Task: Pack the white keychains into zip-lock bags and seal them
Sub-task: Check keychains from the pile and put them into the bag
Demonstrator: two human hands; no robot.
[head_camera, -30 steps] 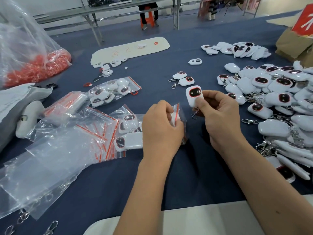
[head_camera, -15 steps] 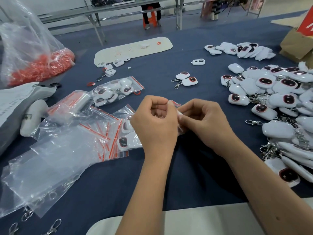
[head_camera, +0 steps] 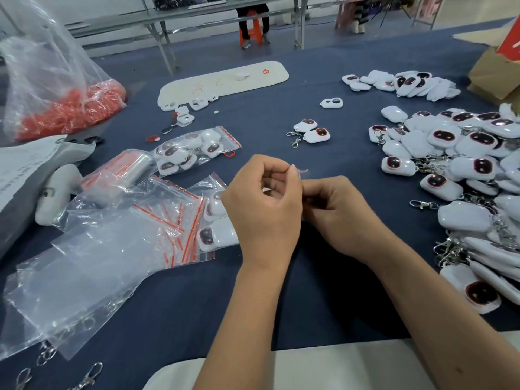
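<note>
Left hand [head_camera: 264,212] and right hand [head_camera: 342,218] are meeting at table centre, both curling their fingers and pinching the top edge of a small zip-lock bag [head_camera: 301,172]; only a sliver of clear plastic is showing above the fingers, so the keychain is probably sitting inside it, hidden behind the hands. Far left, a big clear sack of orange rings [head_camera: 67,111] is resting on the blue table [head_camera: 253,291]. Next, empty red-striped bags [head_camera: 92,249] are lying in a loose stack, with a filled bag [head_camera: 194,152] behind them. Far right, the pile of loose white keychains [head_camera: 461,164] is sitting near the right forearm.
</note>
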